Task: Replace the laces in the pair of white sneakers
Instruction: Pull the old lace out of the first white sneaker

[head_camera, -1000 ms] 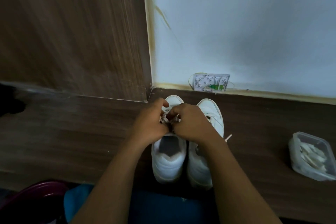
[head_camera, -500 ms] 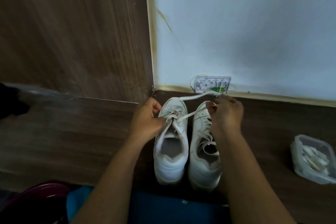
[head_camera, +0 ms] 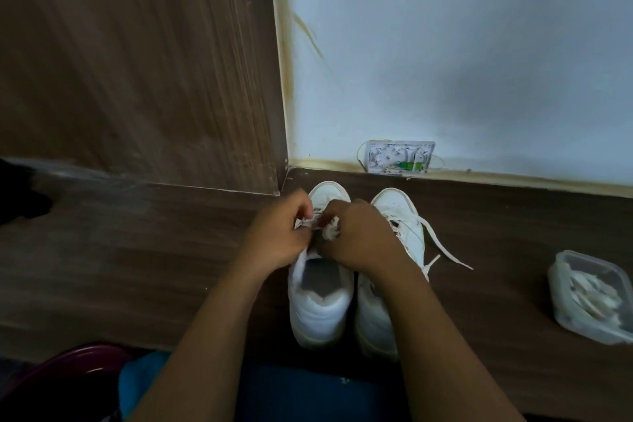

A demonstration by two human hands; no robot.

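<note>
Two white sneakers stand side by side on the dark wooden floor, toes toward the wall. Over the tongue of the left sneaker (head_camera: 320, 305), my left hand (head_camera: 279, 236) pinches the white lace (head_camera: 310, 222). Facing it, my right hand (head_camera: 359, 236) grips a bunched part of the same lace. The hands hide the left sneaker's eyelets. The right sneaker (head_camera: 400, 226) is partly under my right forearm, and its loose lace (head_camera: 445, 248) trails onto the floor to the right.
A clear plastic container (head_camera: 592, 298) with white laces sits on the floor at the right. A small white wall box (head_camera: 399, 156) sits at the skirting behind the shoes. A wooden panel (head_camera: 137, 62) rises at the left. A dark red basin rim (head_camera: 68, 363) shows at bottom left.
My right hand, which had pulled the lace out toward the wall over the right sneaker, has come back to the left sneaker and now meets my left hand there.
</note>
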